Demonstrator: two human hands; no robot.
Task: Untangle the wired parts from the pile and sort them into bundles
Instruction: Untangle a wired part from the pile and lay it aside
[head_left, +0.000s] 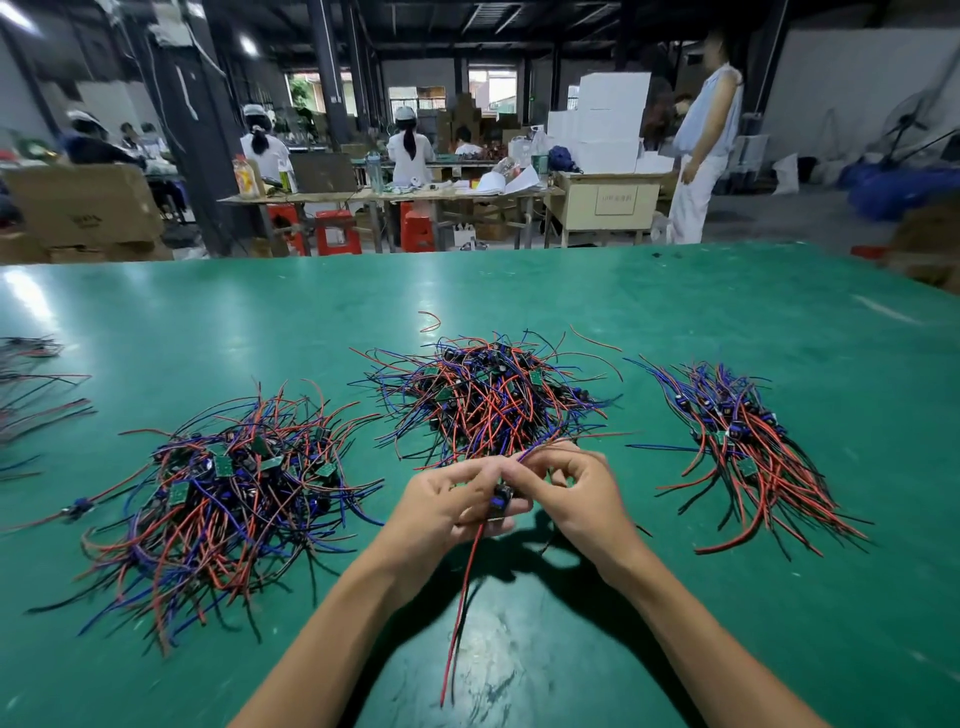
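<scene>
A small wired part (500, 503) with a black and blue component sits between both hands above the green table (571, 623). My left hand (441, 506) grips the part's body, and its red and black wires (460, 613) hang down toward me. My right hand (576, 491) pinches a purple wire that leads up to the tangled middle pile (488, 395). A second tangled pile (218, 493) lies at the left. At the right lies a sorted bundle (748, 441) with its wires combed the same way.
More wires (26, 395) lie at the table's left edge. One loose red wire (431, 321) lies behind the middle pile. Beyond the table's far edge are workbenches, red stools, cardboard boxes, seated workers and a standing person (701, 145).
</scene>
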